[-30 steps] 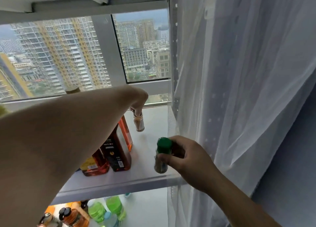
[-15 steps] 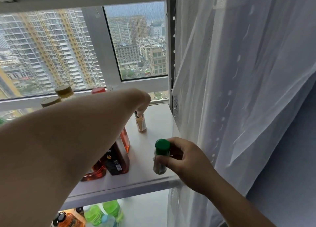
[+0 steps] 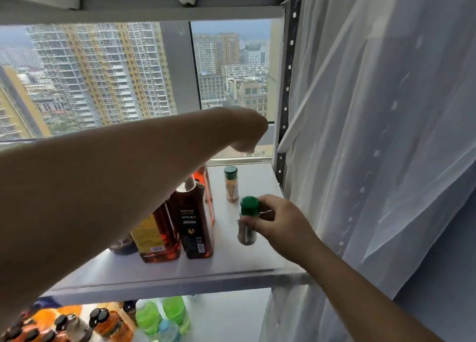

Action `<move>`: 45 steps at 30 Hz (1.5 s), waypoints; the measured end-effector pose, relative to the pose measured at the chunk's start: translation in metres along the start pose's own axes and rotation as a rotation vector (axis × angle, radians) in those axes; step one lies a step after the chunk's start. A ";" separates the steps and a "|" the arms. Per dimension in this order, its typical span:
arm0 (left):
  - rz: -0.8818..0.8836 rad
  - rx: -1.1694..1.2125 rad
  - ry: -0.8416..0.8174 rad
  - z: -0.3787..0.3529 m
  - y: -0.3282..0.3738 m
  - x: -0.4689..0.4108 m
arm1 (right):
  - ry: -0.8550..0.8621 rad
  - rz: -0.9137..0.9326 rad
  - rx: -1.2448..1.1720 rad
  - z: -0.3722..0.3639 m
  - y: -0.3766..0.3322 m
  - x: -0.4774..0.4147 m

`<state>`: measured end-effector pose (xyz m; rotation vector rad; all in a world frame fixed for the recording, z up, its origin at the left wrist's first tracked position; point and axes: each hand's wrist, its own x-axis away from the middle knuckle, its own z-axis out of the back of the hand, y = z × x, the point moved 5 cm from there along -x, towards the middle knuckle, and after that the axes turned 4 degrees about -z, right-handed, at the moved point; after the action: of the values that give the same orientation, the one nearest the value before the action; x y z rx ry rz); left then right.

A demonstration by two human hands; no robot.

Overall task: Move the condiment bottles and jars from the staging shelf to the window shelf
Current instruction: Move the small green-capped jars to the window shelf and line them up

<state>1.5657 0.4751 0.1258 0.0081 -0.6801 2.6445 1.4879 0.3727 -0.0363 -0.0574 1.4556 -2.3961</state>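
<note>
The right hand [image 3: 280, 222] grips the green-capped jar [image 3: 249, 205] just below its cap, upright, over the window shelf [image 3: 231, 262] near its right edge. Whether the base touches the surface cannot be told. Lower the jar straight down until it sits flat, in front of the spice jar [image 3: 231, 187] standing nearer the back edge and apart from the dark bottles [image 3: 195, 223] to the left. Loosen the fingers only once the shelf bears the weight. The left hand [image 3: 244, 133] hangs above the spice jar, fingers loose, holding nothing. Avoid snagging the curtain [image 3: 373, 135] on withdrawal.
</note>
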 end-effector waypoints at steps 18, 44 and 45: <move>-0.036 0.649 0.542 0.040 -0.042 0.166 | 0.076 -0.109 0.019 -0.040 0.021 -0.090; -0.073 0.863 0.637 0.020 -0.024 0.215 | 0.120 -0.219 -0.022 -0.026 0.039 -0.069; -0.072 0.867 0.642 0.017 -0.021 0.217 | 0.111 -0.212 -0.025 -0.022 0.038 -0.061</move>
<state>1.3732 0.5680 0.1737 -0.5222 0.6557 2.4316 1.5514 0.3938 -0.0715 -0.0905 1.6024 -2.5865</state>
